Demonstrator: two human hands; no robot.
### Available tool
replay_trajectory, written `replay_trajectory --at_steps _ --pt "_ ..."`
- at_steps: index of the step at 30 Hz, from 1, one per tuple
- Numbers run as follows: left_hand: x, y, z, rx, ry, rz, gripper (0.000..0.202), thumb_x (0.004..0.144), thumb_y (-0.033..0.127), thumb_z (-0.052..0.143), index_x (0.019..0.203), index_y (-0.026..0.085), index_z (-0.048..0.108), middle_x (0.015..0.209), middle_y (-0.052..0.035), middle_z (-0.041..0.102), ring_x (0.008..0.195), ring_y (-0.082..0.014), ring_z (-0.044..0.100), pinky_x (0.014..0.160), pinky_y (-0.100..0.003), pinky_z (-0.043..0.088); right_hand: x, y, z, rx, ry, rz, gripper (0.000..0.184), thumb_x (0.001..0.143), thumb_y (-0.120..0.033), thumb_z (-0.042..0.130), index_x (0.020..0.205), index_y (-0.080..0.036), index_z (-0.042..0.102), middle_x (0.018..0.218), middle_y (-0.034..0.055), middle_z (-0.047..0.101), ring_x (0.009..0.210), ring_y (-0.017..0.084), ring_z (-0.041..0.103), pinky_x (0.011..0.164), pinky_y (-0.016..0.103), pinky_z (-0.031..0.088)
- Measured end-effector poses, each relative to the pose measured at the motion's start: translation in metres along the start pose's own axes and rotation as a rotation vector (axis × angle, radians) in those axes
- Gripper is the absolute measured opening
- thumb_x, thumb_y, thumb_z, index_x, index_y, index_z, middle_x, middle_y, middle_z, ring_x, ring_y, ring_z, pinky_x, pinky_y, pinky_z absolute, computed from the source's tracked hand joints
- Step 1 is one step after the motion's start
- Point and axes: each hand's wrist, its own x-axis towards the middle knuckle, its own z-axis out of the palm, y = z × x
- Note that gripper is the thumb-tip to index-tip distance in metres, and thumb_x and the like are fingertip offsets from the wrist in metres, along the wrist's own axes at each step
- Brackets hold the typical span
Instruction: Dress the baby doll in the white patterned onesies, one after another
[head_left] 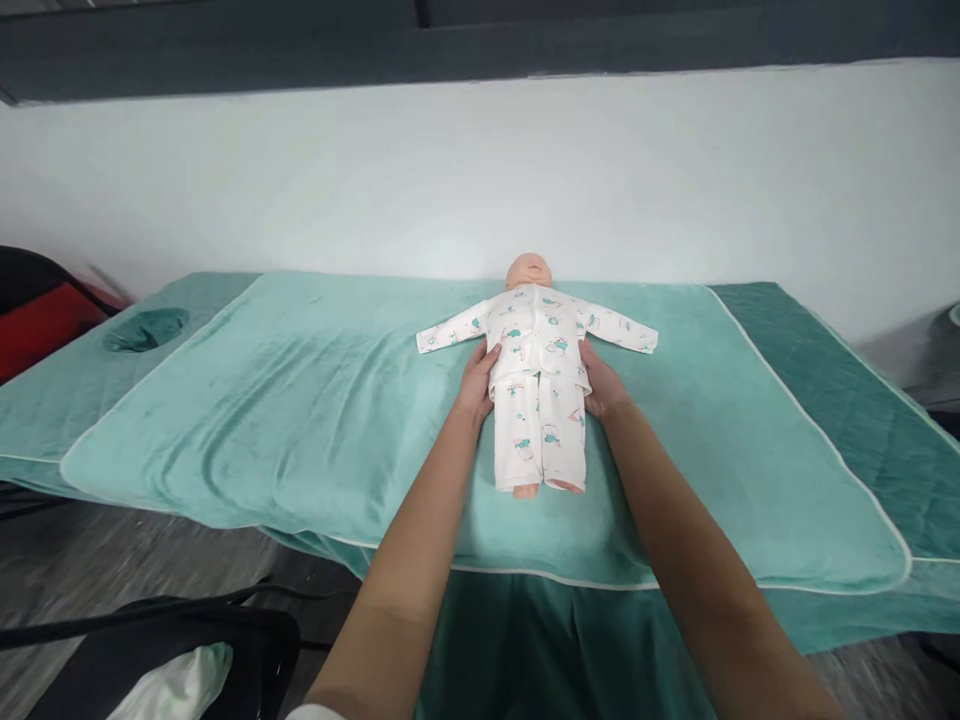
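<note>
Doll on its back, between the two hands, head toward the wall, feet toward the wearer. Left hand cups one side at the waist, thumb along the jacket; right hand lies against the opposite side, at about the same level. Both touch the clothing; the gap between them is narrow, about the width of the torso. Cannot tell how firmly the fingers close, since they are partly hidden beside the body.

White jacket and trousers, thin cloth, small green and pink figures. Sleeves spread nearly straight outward, cuffs flat. Head smooth, rounded; feet just show at the hems.

Underneath: pale green plush cover, light piping, rounded corners, soft creases to the left. Darker quilted surface of the bed shows at the right end; oval opening at the left end.

White wall stands just behind the head. Front edge lies a short strip beyond the feet, with a dark green drape hanging below. Cover runs broad on both sides, widest leftward.
</note>
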Motion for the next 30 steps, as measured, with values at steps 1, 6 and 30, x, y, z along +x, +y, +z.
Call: replay_trajectory --at_steps 1,6,30 --pt "0.001 0.000 -0.001 -0.003 0.004 -0.002 0.048 0.078 0.023 0.081 0.124 0.020 0.067 0.120 -0.0074 0.075 0.112 -0.0246 0.071 0.108 -0.042 0.055 0.000 0.000 0.000 0.006 -0.006 0.004 0.052 0.085 -0.048 0.073 0.132 -0.030 0.058 0.144 -0.0016 0.061 0.133 0.020 0.060 0.119 0.042 0.047" --pt "0.005 -0.002 -0.006 -0.027 -0.023 -0.012 0.049 0.078 0.026 0.081 0.124 0.019 0.066 0.115 -0.0071 0.076 0.106 -0.0224 0.073 0.105 -0.040 0.055 -0.003 -0.002 0.000 0.021 0.019 0.022 0.044 0.085 -0.041 0.074 0.125 -0.028 0.061 0.136 -0.0007 0.067 0.128 0.020 0.063 0.114 0.040 0.051" --pt "-0.081 -0.006 -0.026 0.611 0.020 0.373 0.052 0.075 0.016 0.069 0.126 0.025 0.060 0.141 -0.0088 0.058 0.132 -0.0222 0.056 0.109 -0.038 0.047 -0.094 0.010 -0.007 -0.524 0.323 -0.281 0.054 0.078 -0.032 0.076 0.129 -0.027 0.061 0.132 0.0063 0.064 0.126 0.024 0.058 0.108 0.045 0.048"
